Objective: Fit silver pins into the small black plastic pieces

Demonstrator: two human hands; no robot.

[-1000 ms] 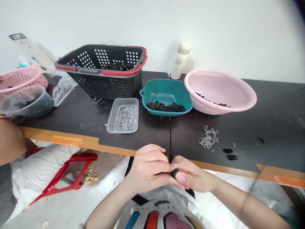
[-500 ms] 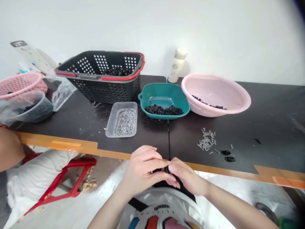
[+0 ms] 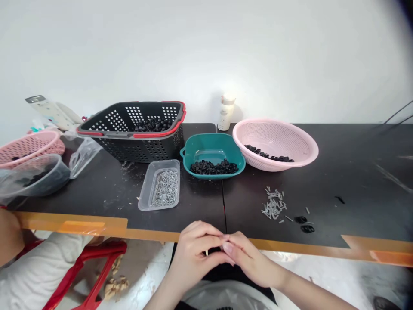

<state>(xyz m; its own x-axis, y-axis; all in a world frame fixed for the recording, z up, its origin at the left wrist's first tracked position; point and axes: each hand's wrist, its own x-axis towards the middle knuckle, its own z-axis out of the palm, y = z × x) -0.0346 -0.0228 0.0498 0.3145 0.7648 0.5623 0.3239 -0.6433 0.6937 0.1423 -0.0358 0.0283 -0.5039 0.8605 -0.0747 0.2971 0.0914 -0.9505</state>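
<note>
My left hand (image 3: 193, 254) and my right hand (image 3: 250, 258) meet at the table's front edge, fingertips pressed together. Between them a small pale pin (image 3: 206, 252) shows; the rest of what they hold is hidden by my fingers. Straight ahead stand a teal dish (image 3: 211, 137) of black rings and a clear tray (image 3: 145, 189) of metal screws. Nearest to my right hand, several loose screws (image 3: 273, 205) and black rings (image 3: 305, 224) lie on the black tabletop (image 3: 355, 172).
A pink colander (image 3: 309, 150) holds some black rings, and a dark basket (image 3: 129, 134) with red trim holds more. A white bottle (image 3: 226, 112) stands behind. At far left are a pink basket (image 3: 29, 148), a clear bowl (image 3: 32, 181), and a person's arm (image 3: 8, 237).
My view has tilted up, so the table sits lower in the picture. My hands have drawn closer, and the black ring seen between them earlier is now hidden.
</note>
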